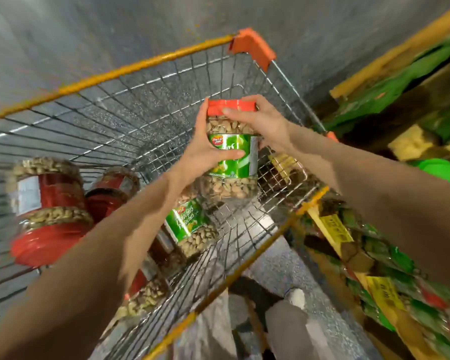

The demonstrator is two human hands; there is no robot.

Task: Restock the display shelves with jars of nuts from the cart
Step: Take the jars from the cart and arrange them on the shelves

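clear plastic jar of nuts (pixel 231 183), capped with an orange-red lid (pixel 231 105) and wrapped in a green label, is held upright above the silver wire cart (pixel 130 67) with the yellow rim, toward its far right corner. the left hand (pixel 203 149) has its grip around the jar's body, thumb across the label and fingers running up the left side to the lid. the right hand (pixel 263 123) grasps the jar at the top, fingers curled over the lid's edge. below, near the cart's right edge, a second green-labelled jar marked pistachios (pixel 190 224) lies tilted on the cart floor. along the left edge lies a large red-labelled jar of nuts (pixel 50 203) and, just beside it, a smaller red-labelled jar (pixel 109 190). another nut jar (pixel 146 294) lies at the near edge, partly hidden by the left forearm. beside the cart's right edge stand display shelves (pixel 400 48) with blurred green packages and yellow price tags (pixel 335 227). grey trousers (pixel 286 331) and a white shoe (pixel 296 297) show on the grey floor.
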